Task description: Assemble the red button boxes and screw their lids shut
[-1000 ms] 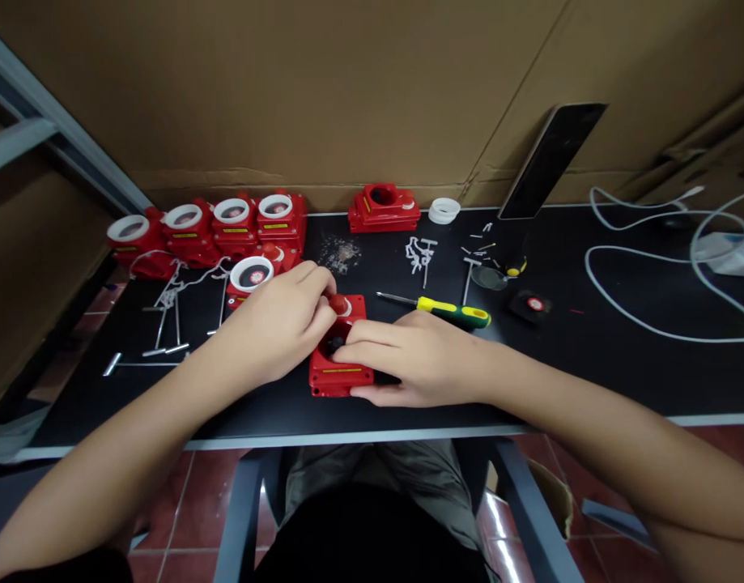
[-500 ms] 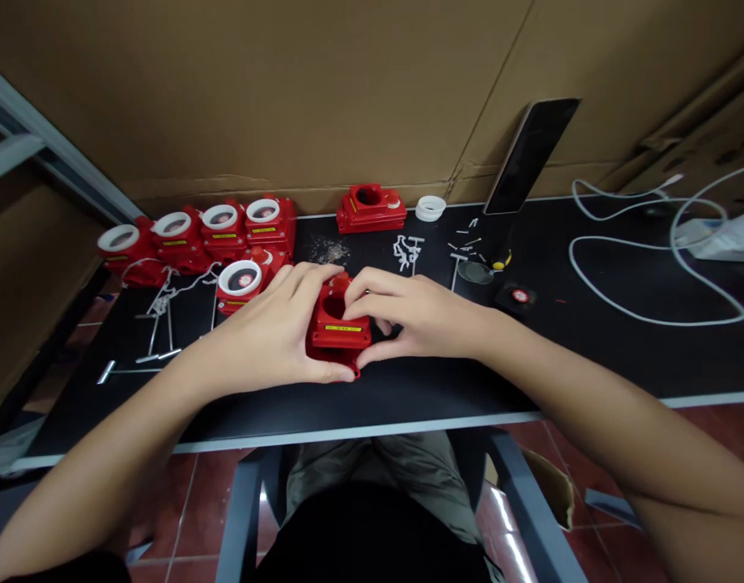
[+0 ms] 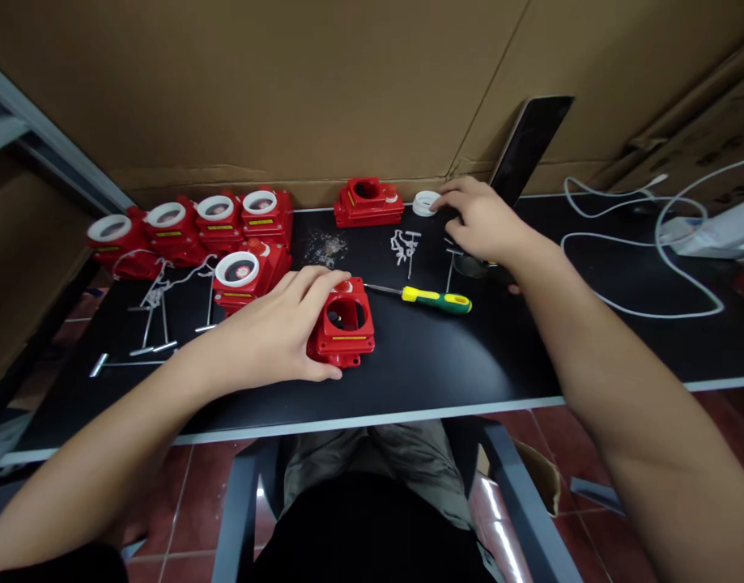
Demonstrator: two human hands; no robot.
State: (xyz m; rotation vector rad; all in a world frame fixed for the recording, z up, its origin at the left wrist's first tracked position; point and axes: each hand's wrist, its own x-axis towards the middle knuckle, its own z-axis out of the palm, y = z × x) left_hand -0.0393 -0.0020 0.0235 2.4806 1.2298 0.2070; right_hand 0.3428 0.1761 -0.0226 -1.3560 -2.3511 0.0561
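Observation:
A red housing [image 3: 358, 343] with a round opening and a yellow label stands near the front of the black table. My left hand [image 3: 280, 328] grips its left side, thumb low in front and fingers over the back. My right hand [image 3: 474, 214] is stretched out to the back, its fingertips at the white ring [image 3: 424, 203]; whether they touch it I cannot tell. The hand is closed on nothing visible, fingers bent and a little apart. Between the two hands lies a screwdriver [image 3: 437, 300] with a yellow and green handle, its tip by the housing.
Several red units with white rings [image 3: 215, 208] stand at the back left. Another red housing [image 3: 369, 204] sits against the cardboard wall. Metal T-shaped rods [image 3: 134, 363] lie at left. A black slab [image 3: 533, 142] leans at the back; a white cable [image 3: 627, 306] loops at right.
My right hand has left the housing and moved back and right to the white ring. The screwdriver now shows on the table. My left hand stays on the housing.

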